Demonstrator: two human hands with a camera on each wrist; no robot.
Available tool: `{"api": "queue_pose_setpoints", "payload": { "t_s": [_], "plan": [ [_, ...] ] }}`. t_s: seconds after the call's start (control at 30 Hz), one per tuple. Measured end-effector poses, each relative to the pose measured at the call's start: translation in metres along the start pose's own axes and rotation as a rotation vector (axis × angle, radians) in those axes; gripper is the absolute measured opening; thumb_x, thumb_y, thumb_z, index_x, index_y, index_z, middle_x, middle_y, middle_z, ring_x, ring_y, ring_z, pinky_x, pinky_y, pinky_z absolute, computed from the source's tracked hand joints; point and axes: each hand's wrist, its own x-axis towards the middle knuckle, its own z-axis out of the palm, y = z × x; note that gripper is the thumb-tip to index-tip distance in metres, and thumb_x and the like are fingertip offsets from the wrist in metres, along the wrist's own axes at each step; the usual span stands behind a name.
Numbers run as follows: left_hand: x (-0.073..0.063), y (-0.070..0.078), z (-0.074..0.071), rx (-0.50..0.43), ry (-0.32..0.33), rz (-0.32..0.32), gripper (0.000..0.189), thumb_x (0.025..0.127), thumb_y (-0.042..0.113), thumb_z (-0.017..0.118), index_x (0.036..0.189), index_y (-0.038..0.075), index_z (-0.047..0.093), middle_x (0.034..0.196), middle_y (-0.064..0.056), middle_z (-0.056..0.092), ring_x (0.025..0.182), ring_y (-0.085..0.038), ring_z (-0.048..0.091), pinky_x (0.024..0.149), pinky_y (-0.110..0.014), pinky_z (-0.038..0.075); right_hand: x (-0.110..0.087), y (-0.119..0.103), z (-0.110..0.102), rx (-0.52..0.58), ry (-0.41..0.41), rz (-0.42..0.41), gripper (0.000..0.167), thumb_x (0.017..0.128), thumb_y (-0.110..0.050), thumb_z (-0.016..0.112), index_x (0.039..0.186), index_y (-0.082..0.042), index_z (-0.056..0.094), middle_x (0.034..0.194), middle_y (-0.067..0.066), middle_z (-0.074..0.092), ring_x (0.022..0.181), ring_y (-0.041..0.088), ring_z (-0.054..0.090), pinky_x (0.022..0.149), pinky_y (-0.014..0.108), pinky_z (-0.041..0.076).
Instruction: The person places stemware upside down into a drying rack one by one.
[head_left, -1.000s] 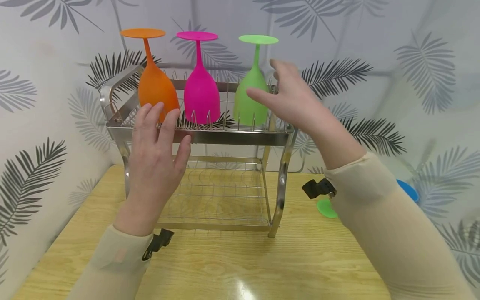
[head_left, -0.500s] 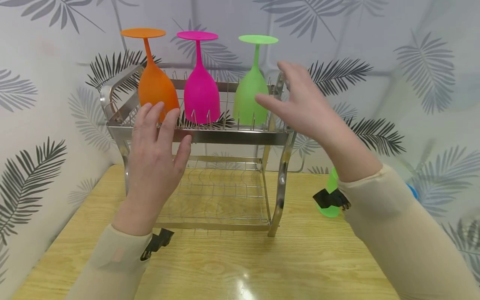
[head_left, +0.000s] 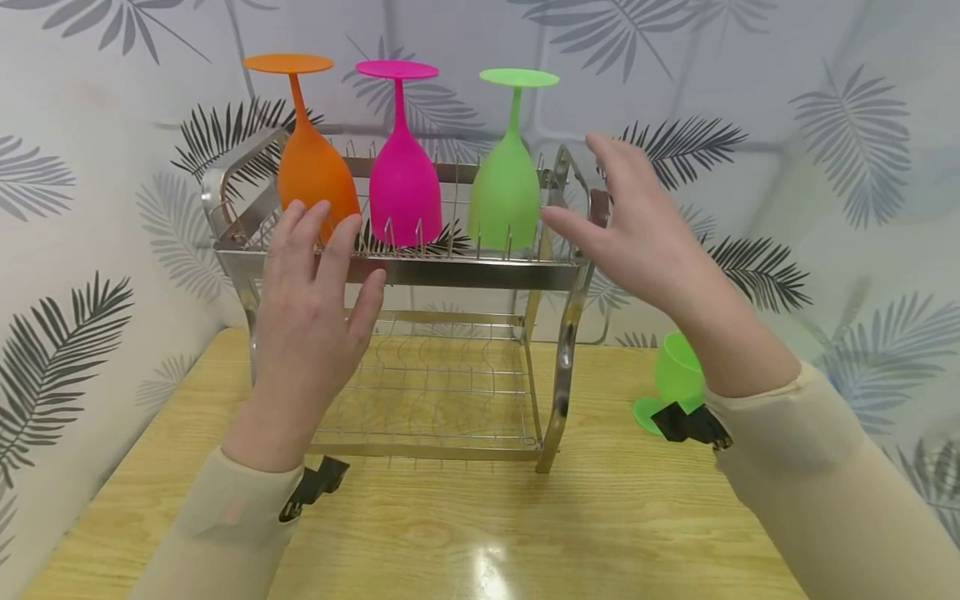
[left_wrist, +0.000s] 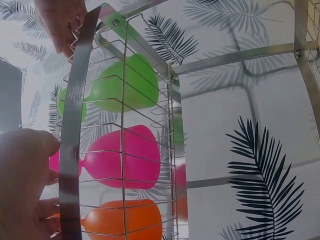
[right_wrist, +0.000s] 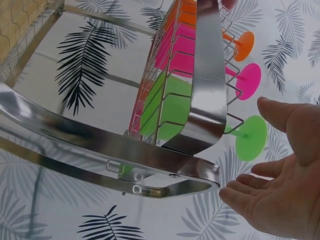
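Note:
Three plastic goblets stand upside down on the top tier of a metal dish rack point(head_left: 450, 273): an orange goblet point(head_left: 317, 171) at left, a pink goblet point(head_left: 405, 187) in the middle and a light green goblet point(head_left: 506, 196) at right. My left hand point(head_left: 303, 325) is at the rack's front left, fingers spread and overlapping the orange goblet's lower part in the head view. To the right of the light green goblet, my right hand point(head_left: 645, 229) is held apart from it, thumb and fingers spread. Nothing lies between its fingers in the right wrist view.
A second green goblet point(head_left: 677, 371) stands upright on the wooden table point(head_left: 600, 500), partly hidden by the right sleeve. The rack's lower tier point(head_left: 427, 392) has a wire grid. Behind the rack is a wall covering point(head_left: 750, 67) with a leaf print.
My right hand has drawn back to the right, away from the light green goblet on the rack. More of the goblet on the table shows. My left hand has hardly moved.

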Motion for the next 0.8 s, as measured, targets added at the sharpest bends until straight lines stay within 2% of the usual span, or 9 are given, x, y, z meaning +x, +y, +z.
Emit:
{"api": "queue_pose_setpoints", "payload": {
  "t_s": [0.2, 0.47, 0.8],
  "plan": [
    [0.000, 0.004, -0.001, -0.002, -0.009, -0.016, 0.052, 0.109, 0.024, 0.068, 0.153, -0.002, 0.058, 0.159, -0.030, 0.050, 0.158, -0.048, 0.035, 0.131, -0.060, 0.031, -0.010, 0.008, -0.002, -0.003, 0.002, 0.013, 0.097, 0.108, -0.057, 0.066, 0.179, -0.024, 0.009, 0.184, 0.005, 0.008, 0.168, 0.031, 0.014, 0.134, 0.063, 0.014],
    [0.000, 0.009, 0.001, -0.006, 0.004, -0.005, 0.055, 0.108, 0.024, 0.068, 0.155, -0.001, 0.056, 0.161, -0.030, 0.048, 0.158, -0.051, 0.034, 0.134, -0.062, 0.017, -0.028, 0.021, -0.004, -0.006, 0.019, 0.009, 0.097, 0.108, -0.058, 0.065, 0.179, -0.024, 0.010, 0.184, 0.004, 0.013, 0.157, 0.043, 0.037, 0.127, 0.069, 0.031],
    [-0.004, 0.020, 0.002, -0.021, 0.069, -0.013, 0.056, 0.105, 0.023, 0.069, 0.155, 0.002, 0.057, 0.165, -0.027, 0.046, 0.162, -0.047, 0.029, 0.133, -0.067, 0.013, -0.049, 0.041, -0.005, 0.032, 0.030, 0.034, 0.096, 0.107, -0.057, 0.067, 0.179, -0.026, 0.012, 0.181, 0.008, 0.021, 0.157, 0.047, 0.036, 0.122, 0.074, 0.033]
  ]
}}
